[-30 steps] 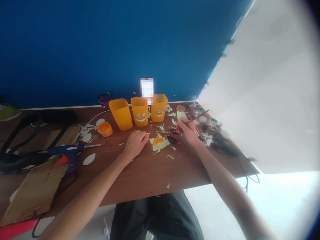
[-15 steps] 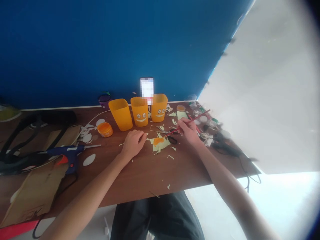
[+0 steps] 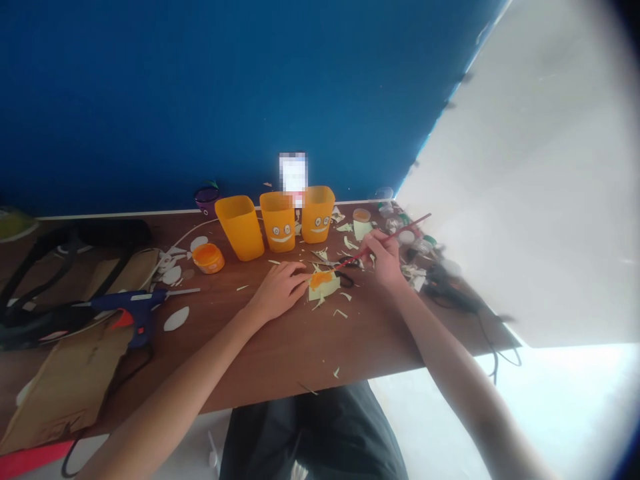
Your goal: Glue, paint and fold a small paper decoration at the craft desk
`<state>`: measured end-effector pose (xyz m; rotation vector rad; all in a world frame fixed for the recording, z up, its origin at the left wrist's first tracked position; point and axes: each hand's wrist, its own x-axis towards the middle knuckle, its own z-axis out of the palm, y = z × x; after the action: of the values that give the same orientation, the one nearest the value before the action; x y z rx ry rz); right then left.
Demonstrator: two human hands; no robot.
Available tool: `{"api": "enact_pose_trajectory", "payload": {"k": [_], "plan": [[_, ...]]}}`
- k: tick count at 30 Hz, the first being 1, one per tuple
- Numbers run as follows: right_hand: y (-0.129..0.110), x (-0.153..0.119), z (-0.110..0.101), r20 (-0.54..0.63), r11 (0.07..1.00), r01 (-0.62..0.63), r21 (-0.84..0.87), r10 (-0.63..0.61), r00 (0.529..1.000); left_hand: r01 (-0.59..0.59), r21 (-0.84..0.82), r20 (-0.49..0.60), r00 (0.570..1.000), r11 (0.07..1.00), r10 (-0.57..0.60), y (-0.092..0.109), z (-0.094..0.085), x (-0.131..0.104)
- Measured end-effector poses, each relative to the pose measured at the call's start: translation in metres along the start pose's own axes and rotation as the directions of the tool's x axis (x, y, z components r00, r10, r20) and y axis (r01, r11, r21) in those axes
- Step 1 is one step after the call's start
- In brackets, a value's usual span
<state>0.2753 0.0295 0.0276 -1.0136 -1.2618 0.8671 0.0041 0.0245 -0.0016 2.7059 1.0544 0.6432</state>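
Note:
A pale paper piece (image 3: 324,288) with orange paint on it lies at the table's middle. My left hand (image 3: 283,290) rests with fingers apart, its fingertips at the paper's left edge. In my right hand (image 3: 383,257) is a long red paintbrush (image 3: 407,226), its tip at the orange paint. Scissors (image 3: 344,279) with black handles lie behind and beside the paper, partly under the brush. Behind stand three orange cups: a plain one (image 3: 241,230) and two with eyes and a smile (image 3: 279,223) (image 3: 317,217). An open orange paint jar (image 3: 209,259) is on the left.
A blue glue gun (image 3: 140,307), cardboard (image 3: 75,380) and a black strapped object (image 3: 50,293) lie at left. Jars and scraps (image 3: 415,243) and a dark tool (image 3: 453,291) are at right. A phone-like screen (image 3: 293,175) stands behind the cups.
My left hand has opened and reached right to the paper's edge. The paper has shifted slightly right. My right hand has moved slightly right with the brush.

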Motion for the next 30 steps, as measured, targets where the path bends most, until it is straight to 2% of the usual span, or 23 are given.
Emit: {"api": "enact_pose_trajectory", "payload": {"k": [6,12,15,20,30], "plan": [[0.002,0.002,-0.001,-0.052,1.0,0.019,0.016,-0.018,0.998,0.001,0.021,-0.015,1.0,1.0,0.0,-0.002,0.003,0.0],[-0.001,-0.002,0.003,0.088,0.996,-0.011,-0.092,0.02,0.996,0.05,-0.029,-0.041,0.998,0.998,-0.052,-0.003,0.001,0.002],[-0.001,-0.003,0.004,0.116,0.994,-0.02,-0.108,0.033,0.993,0.063,-0.057,-0.021,0.998,0.996,-0.065,-0.003,0.001,0.003],[-0.001,-0.002,0.006,0.101,0.996,-0.039,-0.084,0.048,0.994,0.032,-0.085,-0.004,0.999,0.996,-0.033,0.0,0.004,0.005],[0.002,-0.001,0.006,0.022,0.999,-0.034,-0.035,0.035,0.999,0.066,-0.104,-0.031,0.997,0.992,-0.07,0.004,0.011,0.011]]}}
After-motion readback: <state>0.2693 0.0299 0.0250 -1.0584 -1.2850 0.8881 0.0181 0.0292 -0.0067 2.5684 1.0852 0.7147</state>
